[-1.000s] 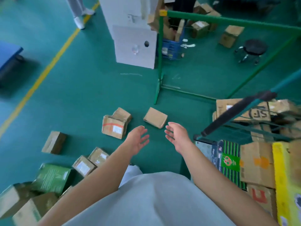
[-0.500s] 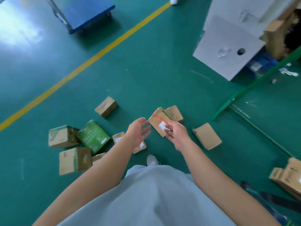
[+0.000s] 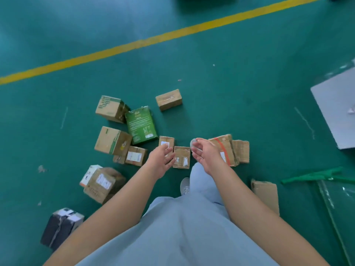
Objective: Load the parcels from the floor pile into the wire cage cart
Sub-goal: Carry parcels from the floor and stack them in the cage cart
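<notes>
Location: warehouse or parcel-sorting floor.

From my remote view I identify the site by its green coated floor [image 3: 249, 93] marked with a painted yellow lane line [image 3: 134, 46], the loose pile of taped cardboard parcels [image 3: 113, 140] bearing white shipping labels, a green printed carton [image 3: 141, 124] among them, a grey board [image 3: 338, 112] lying at right, and a green metal frame [image 3: 315, 175] beside it.

Both arms reach forward over green floor [image 3: 240, 77]. Left hand [image 3: 161, 158] and right hand [image 3: 206, 153] hang with loose fingers, holding nothing, either side of small labelled carton [image 3: 181, 157]. Green box [image 3: 141, 124] lies among brown cartons left of hands. Red-taped carton [image 3: 227, 148] sits behind right hand. Yellow line [image 3: 153, 38] crosses floor beyond.
</notes>
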`<action>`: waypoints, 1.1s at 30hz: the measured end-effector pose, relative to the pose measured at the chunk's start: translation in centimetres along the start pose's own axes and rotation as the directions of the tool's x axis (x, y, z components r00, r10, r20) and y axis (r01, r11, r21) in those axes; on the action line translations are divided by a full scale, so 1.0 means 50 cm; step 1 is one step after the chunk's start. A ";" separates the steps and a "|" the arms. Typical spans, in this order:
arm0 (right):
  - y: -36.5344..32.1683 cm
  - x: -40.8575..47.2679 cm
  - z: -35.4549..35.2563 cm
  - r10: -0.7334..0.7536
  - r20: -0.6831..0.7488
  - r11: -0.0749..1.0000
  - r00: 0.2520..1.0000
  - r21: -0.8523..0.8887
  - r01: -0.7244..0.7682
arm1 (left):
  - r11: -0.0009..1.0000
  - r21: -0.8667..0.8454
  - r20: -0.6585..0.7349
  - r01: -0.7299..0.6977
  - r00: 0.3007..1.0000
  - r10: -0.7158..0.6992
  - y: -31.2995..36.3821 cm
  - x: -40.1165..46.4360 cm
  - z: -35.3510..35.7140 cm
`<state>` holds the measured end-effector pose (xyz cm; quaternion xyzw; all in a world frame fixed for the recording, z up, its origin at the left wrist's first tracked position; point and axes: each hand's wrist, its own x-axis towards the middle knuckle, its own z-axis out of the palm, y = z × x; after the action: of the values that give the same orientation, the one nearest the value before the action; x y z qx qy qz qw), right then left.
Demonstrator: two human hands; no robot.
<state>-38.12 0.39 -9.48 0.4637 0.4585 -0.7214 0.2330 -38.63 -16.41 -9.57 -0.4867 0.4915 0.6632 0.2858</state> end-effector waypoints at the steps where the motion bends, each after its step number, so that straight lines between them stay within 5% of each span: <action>1: -0.020 0.020 0.018 0.016 0.014 1.000 1.000 -0.021 -0.016 | 1.000 -0.016 -0.014 0.000 1.000 0.000 0.017 0.009 0.003; 9: -0.241 0.216 0.165 0.085 0.109 0.984 0.990 -0.167 -0.066 | 0.999 -0.035 -0.173 -0.020 0.985 0.013 0.223 0.106 0.066; 18: -0.360 0.351 0.297 0.165 0.103 0.906 0.981 -0.410 -0.109 | 0.988 -0.148 -0.187 -0.047 0.982 0.019 0.382 0.203 0.108; 26: -0.273 0.443 0.470 0.262 0.085 0.753 0.961 -0.641 -0.148 | 0.943 -0.334 -0.280 -0.006 0.956 -0.094 0.390 0.319 -0.071; 33: -0.055 0.573 0.647 0.254 0.051 0.584 0.966 -0.804 -0.111 | 0.873 -0.487 -0.288 0.016 0.941 -0.178 0.311 0.497 -0.366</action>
<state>-68.19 -24.16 -28.69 0.2967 0.6605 -0.4487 0.5238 -54.30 -41.39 -27.56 -0.6685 0.3274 0.6594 0.1055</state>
